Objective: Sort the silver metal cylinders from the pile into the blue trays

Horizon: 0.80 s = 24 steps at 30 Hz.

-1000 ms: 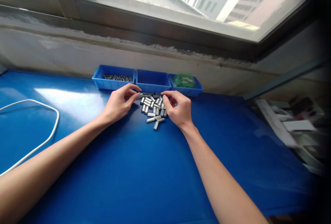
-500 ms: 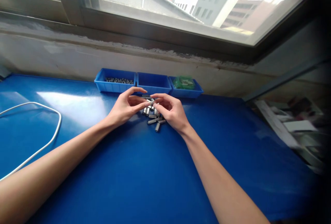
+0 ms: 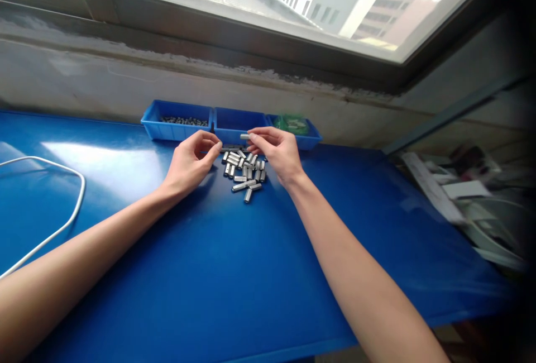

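Pinching a silvery metal rod (image 3: 244, 136) shallowly, the right hand (image 3: 281, 153) could drop it; at nine o'clock, the left hand's grip (image 3: 190, 159) is unclear.

No text, label, brand, number or sign can be read.
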Available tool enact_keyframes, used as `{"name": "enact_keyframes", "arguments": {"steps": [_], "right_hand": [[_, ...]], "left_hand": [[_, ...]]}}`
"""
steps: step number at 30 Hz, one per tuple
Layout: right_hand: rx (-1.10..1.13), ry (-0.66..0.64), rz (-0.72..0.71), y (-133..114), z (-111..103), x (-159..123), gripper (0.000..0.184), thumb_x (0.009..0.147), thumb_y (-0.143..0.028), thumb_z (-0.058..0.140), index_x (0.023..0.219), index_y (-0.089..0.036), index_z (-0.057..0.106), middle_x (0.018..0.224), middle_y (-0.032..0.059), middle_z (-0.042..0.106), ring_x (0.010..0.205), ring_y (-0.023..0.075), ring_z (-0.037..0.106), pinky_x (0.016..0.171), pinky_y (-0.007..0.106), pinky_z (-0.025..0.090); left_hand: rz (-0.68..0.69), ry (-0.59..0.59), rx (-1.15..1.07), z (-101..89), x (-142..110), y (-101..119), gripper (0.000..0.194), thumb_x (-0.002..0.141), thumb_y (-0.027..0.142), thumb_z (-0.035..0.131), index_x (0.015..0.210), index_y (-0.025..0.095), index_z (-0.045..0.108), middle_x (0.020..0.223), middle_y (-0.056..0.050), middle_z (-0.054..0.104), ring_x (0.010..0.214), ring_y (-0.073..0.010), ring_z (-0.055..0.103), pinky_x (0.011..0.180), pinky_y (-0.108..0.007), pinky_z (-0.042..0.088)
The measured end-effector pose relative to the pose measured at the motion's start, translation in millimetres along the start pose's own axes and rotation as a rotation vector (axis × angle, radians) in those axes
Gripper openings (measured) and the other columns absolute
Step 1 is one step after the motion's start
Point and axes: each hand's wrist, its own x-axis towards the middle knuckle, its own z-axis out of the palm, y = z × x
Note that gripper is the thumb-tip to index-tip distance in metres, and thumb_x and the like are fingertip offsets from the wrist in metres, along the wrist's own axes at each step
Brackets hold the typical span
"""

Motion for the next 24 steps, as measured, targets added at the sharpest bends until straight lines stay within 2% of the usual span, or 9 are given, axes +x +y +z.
{"name": "enact_keyframes", "arguments": {"steps": [3, 6, 10, 13, 16, 19, 22, 24], "right_hand": [[-0.089, 0.068, -0.033, 0, -3, 23, 0.016, 0.078, -0.03, 0.076, 0.087, -0.017, 0.075, 0.073, 0.0024, 0.075, 0.065, 0.0148, 0.071, 0.065, 0.027, 0.059], [-0.148, 0.135, 0.002, 1, -2, 42, 0.009, 0.08, -0.023, 0.073, 0.086, -0.016, 0.074, 0.069, 0.0023, 0.074, 0.062, 0.0153, 0.071, 0.063, 0.027, 0.059], [-0.152, 0.164, 0.03, 1, -1, 48, 0.014, 0.082, -0.019, 0.069, 0.095, -0.016, 0.074, 0.074, 0.0026, 0.075, 0.063, 0.0158, 0.073, 0.061, 0.027, 0.059], [-0.178, 0.141, -0.071, -1, -1, 32, 0.019, 0.083, -0.017, 0.064, 0.098, -0.018, 0.074, 0.08, 0.0028, 0.077, 0.062, 0.0144, 0.071, 0.06, 0.026, 0.057], [-0.263, 0.099, -0.181, -2, -4, 1, 0.018, 0.086, -0.022, 0.064, 0.099, -0.019, 0.075, 0.083, 0.0027, 0.077, 0.061, 0.0137, 0.069, 0.061, 0.027, 0.057], [-0.403, 0.052, -0.245, 4, -8, -28, 0.019, 0.088, -0.027, 0.065, 0.102, -0.021, 0.075, 0.086, 0.0026, 0.077, 0.072, 0.0165, 0.07, 0.068, 0.029, 0.057], [-0.527, 0.025, -0.354, 5, -12, -39, 0.017, 0.089, -0.025, 0.063, 0.1, -0.02, 0.076, 0.091, 0.0036, 0.078, 0.074, 0.0166, 0.068, 0.072, 0.03, 0.056], [-0.567, 0.016, -0.397, -3, -15, -39, 0.016, 0.09, -0.024, 0.063, 0.097, -0.02, 0.076, 0.092, 0.0042, 0.078, 0.074, 0.0165, 0.067, 0.074, 0.031, 0.055]], "left_hand": [[0.007, -0.013, 0.098, 0.7, -1, -1, 0.024, 0.09, 0.043, 0.068, 0.094, 0.019, 0.068, 0.087, -0.002, 0.071, 0.079, -0.0155, 0.065, 0.066, -0.024, 0.047], [0.005, -0.034, 0.12, 2.1, -3, 0, 0.025, 0.09, 0.043, 0.067, 0.094, 0.019, 0.069, 0.087, -0.002, 0.07, 0.08, -0.0157, 0.064, 0.067, -0.024, 0.046], [-0.002, -0.076, 0.12, 3.2, -2, 2, 0.023, 0.089, 0.04, 0.067, 0.093, 0.018, 0.07, 0.085, -0.002, 0.068, 0.077, -0.0148, 0.062, 0.066, -0.024, 0.045], [0.008, -0.143, 0.138, 1.0, -1, 4, 0.022, 0.088, 0.038, 0.068, 0.092, 0.017, 0.071, 0.083, -0.002, 0.067, 0.076, -0.0146, 0.061, 0.067, -0.025, 0.046], [0.037, -0.237, 0.17, -4.7, -1, 5, 0.022, 0.087, 0.037, 0.068, 0.095, 0.017, 0.073, 0.083, -0.002, 0.066, 0.075, -0.0146, 0.059, 0.067, -0.025, 0.047], [0.066, -0.305, 0.199, -11.1, -5, 6, 0.025, 0.089, 0.038, 0.066, 0.1, 0.017, 0.073, 0.086, -0.002, 0.067, 0.076, -0.0152, 0.06, 0.068, -0.025, 0.049], [0.119, -0.31, 0.255, -14.0, -9, 7, 0.023, 0.09, 0.036, 0.064, 0.1, 0.017, 0.073, 0.091, -0.004, 0.07, 0.078, -0.0157, 0.062, 0.07, -0.026, 0.049], [0.152, -0.308, 0.289, -13.7, -10, 7, 0.021, 0.09, 0.034, 0.064, 0.097, 0.017, 0.073, 0.093, -0.005, 0.072, 0.079, -0.0157, 0.063, 0.071, -0.026, 0.049]]}}
